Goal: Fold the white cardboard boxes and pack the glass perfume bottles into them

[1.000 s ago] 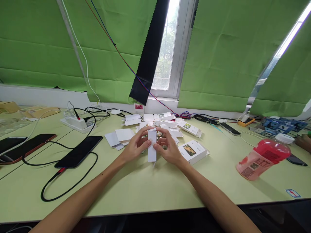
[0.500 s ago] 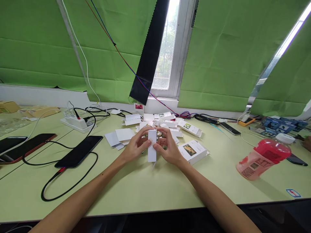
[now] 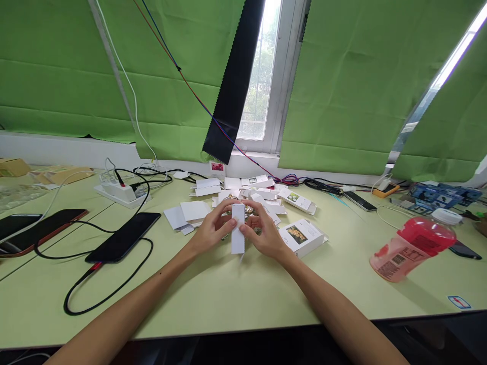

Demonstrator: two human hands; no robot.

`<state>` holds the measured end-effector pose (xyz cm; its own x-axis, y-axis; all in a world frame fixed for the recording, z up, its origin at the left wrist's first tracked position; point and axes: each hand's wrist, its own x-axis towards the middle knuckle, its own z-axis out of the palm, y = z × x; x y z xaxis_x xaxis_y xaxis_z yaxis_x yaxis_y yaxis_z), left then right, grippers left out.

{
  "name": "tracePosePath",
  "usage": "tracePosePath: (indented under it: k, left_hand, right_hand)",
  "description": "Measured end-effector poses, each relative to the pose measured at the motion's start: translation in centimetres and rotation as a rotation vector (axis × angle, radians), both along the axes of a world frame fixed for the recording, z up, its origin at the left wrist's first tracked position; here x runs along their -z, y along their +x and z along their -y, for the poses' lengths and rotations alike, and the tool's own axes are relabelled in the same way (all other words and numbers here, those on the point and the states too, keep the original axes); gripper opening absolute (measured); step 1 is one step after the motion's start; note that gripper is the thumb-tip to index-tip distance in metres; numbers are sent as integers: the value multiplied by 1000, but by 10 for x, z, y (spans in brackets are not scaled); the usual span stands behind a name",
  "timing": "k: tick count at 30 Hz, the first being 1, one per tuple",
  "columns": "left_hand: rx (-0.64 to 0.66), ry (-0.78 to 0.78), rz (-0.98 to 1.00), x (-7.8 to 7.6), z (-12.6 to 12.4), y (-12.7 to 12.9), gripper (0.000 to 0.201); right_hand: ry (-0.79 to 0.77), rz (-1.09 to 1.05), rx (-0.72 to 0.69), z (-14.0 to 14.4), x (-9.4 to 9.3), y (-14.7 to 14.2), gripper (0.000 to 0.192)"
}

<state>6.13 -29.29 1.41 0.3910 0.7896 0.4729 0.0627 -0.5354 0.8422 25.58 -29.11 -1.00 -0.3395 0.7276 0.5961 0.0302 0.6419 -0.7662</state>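
A small white cardboard box (image 3: 238, 238) stands on edge between my two hands, its narrow side facing me. My left hand (image 3: 216, 223) grips it from the left, thumb on the near side. From the right, my right hand (image 3: 262, 228) closes on it in the same way, its thumb also on the near side. Behind the fingers, some shiny small items are partly hidden. To the right of my right hand lies a white box with a yellow flower picture (image 3: 302, 237). Flat white cartons (image 3: 195, 211) lie to the left, and several more are piled behind.
A phone (image 3: 125, 237) on a black cable and a white power strip (image 3: 122, 192) are at the left. On the right stands a pink drink bottle (image 3: 413, 248). Cables and another phone (image 3: 359, 201) lie near the wall, beside stacked blue packages (image 3: 443, 195).
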Motion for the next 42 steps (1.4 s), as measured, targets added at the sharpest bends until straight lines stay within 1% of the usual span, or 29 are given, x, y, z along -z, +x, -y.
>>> tracePosePath:
  k: [6,13,19,28,42]
  left_hand:
    - [-1,3,5,1,-1,1,50]
    - [12,-1,13,6,-4,0,49]
    - [17,-31,-15,10,-6,0,50]
    - [-13,-40,-48,10,-4,0,50]
    - [-17,-82,-57,9,-3,1,51]
  right_hand:
    - [10,16,15,-1,0,0,50]
    - [-35,46,37,-1,-1,0,47]
    - [-72,48,10,1,-2,0,42]
    - [-90,57,3,3,-6,-1,39]
    - [-87,65,2,2,-6,-1,40]
